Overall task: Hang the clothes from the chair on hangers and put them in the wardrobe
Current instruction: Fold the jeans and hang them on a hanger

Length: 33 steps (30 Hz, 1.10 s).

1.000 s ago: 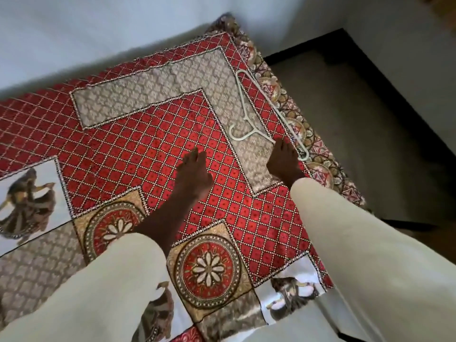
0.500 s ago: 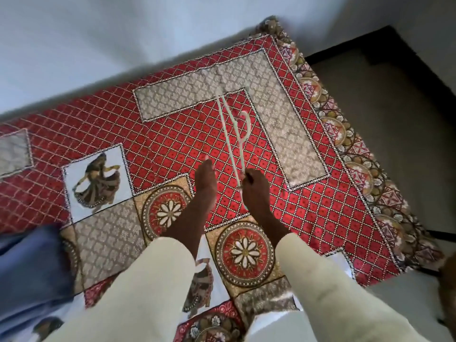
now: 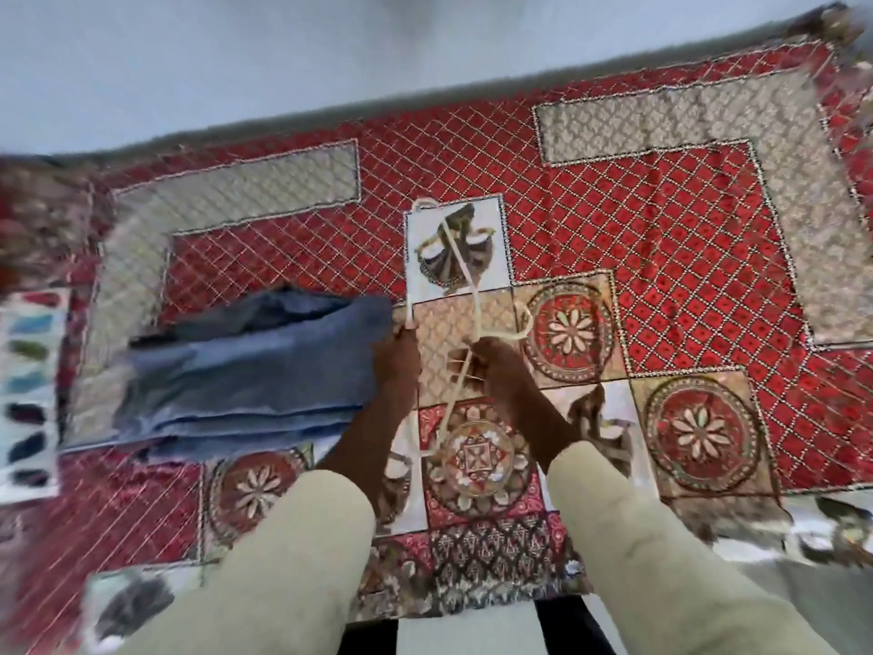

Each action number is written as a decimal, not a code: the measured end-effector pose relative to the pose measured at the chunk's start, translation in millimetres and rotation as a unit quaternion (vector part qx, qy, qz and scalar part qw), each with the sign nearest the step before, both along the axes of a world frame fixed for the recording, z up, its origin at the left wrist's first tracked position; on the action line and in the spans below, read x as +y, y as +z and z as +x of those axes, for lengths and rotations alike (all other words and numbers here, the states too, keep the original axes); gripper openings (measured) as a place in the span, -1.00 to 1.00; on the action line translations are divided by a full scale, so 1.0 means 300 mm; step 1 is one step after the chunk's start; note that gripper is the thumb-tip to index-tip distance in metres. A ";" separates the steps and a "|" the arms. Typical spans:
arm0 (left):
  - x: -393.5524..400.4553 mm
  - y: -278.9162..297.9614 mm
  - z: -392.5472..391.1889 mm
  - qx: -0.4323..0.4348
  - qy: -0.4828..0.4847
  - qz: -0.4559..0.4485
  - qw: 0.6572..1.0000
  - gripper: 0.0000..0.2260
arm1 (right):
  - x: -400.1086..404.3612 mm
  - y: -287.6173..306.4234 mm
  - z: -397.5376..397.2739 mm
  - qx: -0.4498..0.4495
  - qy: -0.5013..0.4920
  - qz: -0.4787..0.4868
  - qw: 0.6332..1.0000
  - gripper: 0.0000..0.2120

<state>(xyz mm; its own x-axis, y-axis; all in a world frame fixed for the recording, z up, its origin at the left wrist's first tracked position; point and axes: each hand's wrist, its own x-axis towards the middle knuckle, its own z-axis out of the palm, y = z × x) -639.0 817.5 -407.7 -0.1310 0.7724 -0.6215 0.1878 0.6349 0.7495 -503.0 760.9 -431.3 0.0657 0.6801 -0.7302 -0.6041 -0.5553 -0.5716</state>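
A cream plastic hanger (image 3: 465,276) is held up over the red patterned bedspread (image 3: 661,257). My right hand (image 3: 491,366) grips it near the hook, which curls to the right. My left hand (image 3: 399,356) grips its left bar. Folded blue jeans (image 3: 255,375) lie on the bedspread just left of my left hand, their near end touching it. Both sleeves are cream. The frame is blurred by motion.
A pale wall (image 3: 283,54) runs behind the bed's far edge. A white cloth with coloured patches (image 3: 28,371) lies at the far left. A black and white striped surface (image 3: 472,631) shows below the bed's near edge.
My right hand lifted the hanger from the bed's right corner and carried it left. My left hand has taken hold of it too. The view swung left, bringing the jeans in.
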 end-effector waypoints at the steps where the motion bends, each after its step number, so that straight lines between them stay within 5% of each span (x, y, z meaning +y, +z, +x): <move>1: -0.003 -0.011 -0.079 -0.001 0.003 -0.006 1.000 -0.82 | 0.018 -0.006 -0.073 -0.002 -0.015 -0.001 1.000 -0.89; 11: 0.044 -0.022 -0.537 -0.072 0.033 -0.045 0.996 -0.87 | 0.091 -0.013 -0.465 0.027 -0.087 -0.031 0.995 -0.84; 19: 0.024 -0.073 -0.539 -0.092 0.052 -0.035 0.994 -0.83 | 0.099 0.031 -0.407 0.084 -0.055 -0.015 0.995 -0.83; 23: 0.005 -0.098 -0.506 -0.088 0.044 -0.042 0.994 -0.75 | 0.126 0.010 -0.365 0.011 -0.014 -0.031 0.999 -0.96; 27: -0.010 -0.112 -0.454 0.190 -0.087 0.099 0.973 -0.73 | 0.125 -0.051 -0.299 -0.027 -0.021 -0.065 0.997 -0.88; 30: -0.002 -0.088 -0.357 0.241 -0.189 0.145 0.941 -0.89 | 0.118 -0.099 -0.262 -0.006 -0.026 -0.077 0.997 -0.83; 33: 0.008 -0.080 -0.243 0.337 -0.315 0.120 0.879 -0.76 | 0.128 -0.148 -0.257 0.017 -0.039 -0.087 0.995 -0.80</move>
<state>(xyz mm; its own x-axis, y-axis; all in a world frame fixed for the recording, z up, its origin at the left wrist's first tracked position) -711.8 819.9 -431.7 0.0932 0.9223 -0.3751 0.8981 0.0848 0.4315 -580.1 799.3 -475.6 0.0873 0.5368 -0.8392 -0.6665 -0.5946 -0.4497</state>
